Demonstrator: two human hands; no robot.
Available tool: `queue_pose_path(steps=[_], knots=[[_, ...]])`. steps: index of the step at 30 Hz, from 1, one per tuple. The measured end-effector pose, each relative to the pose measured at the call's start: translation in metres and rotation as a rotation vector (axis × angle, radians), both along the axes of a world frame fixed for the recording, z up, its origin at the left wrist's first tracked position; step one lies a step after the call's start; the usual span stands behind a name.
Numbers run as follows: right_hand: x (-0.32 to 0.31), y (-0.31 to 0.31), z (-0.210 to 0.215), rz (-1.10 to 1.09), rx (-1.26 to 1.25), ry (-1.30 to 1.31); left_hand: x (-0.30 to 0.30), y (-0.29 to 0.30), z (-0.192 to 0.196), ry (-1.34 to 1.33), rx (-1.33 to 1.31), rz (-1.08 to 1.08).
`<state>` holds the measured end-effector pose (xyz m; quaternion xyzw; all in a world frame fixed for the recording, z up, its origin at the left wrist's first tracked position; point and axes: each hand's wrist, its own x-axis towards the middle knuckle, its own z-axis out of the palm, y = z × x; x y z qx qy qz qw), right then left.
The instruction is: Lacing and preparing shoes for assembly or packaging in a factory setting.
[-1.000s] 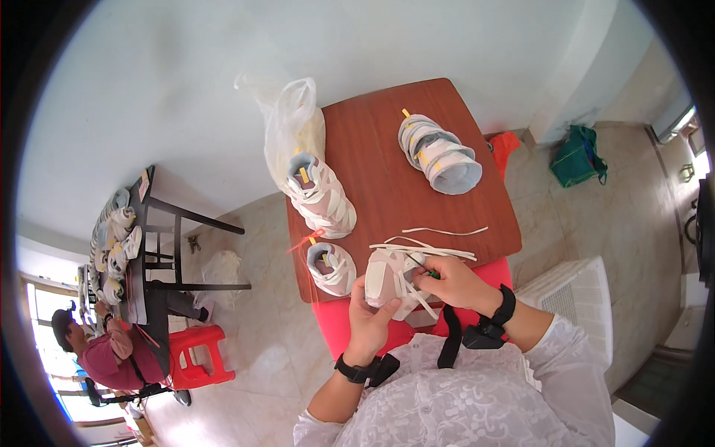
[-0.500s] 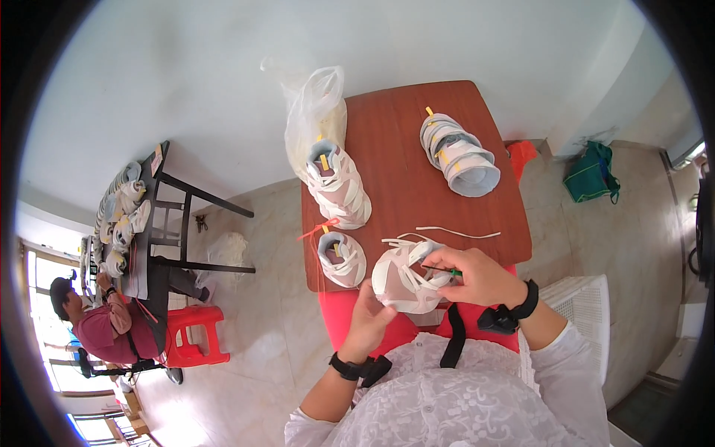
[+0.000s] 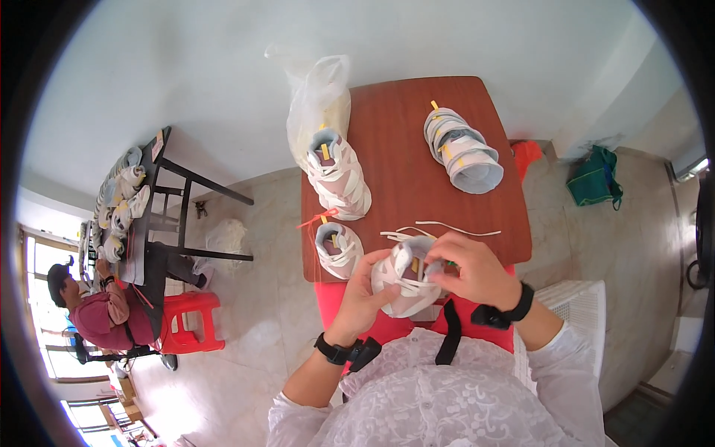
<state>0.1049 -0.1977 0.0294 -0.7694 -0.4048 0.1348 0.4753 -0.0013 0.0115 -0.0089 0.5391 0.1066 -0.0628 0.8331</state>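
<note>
Head view: we're lacing a pale sneaker (image 3: pixel 406 281).
L hand (image 3: pixel 366 292) gripping its side, R hand (image 3: pixel 477 270) pinching the lace (image 3: pixel 447 226); shoe's sitting lower, closer than 1 s ago.

Crumpled clear plastic bag (image 3: pixel 316 100): far table edge, well beyond both hands, upright, touching white shoe. Small yellow tags (image 3: pixel 325 151) on shoes. No signs, no screens.

Hidden behind the hands

The right hand (image 3: pixel 477 272) covers the shoe's (image 3: pixel 406 287) far side; the near edge of the bench (image 3: pixel 417 179) is hidden under both.
</note>
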Motion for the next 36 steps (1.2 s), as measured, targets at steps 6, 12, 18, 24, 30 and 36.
queue_pose_path(steps=[6,12,18,24,30,36], knots=[[-0.046,0.024,-0.014,-0.313,-0.01,-0.249,-0.003,-0.025,0.004,-0.051,0.12,0.163],[-0.052,0.031,-0.022,-0.296,-0.097,-0.338,-0.004,-0.033,0.001,-0.042,0.268,0.246],[-0.043,0.037,-0.027,-0.28,0.329,-0.01,-0.005,-0.037,0.004,-0.09,0.144,0.303],[-0.035,0.025,-0.024,-0.042,0.377,0.23,-0.007,-0.037,0.008,-0.05,-0.017,0.341],[-0.036,0.027,-0.018,-0.177,0.215,0.126,-0.01,-0.039,0.003,-0.093,0.155,0.337],[-0.048,0.019,-0.02,-0.505,0.222,0.149,-0.011,-0.031,0.0,-0.174,-0.055,0.499]])
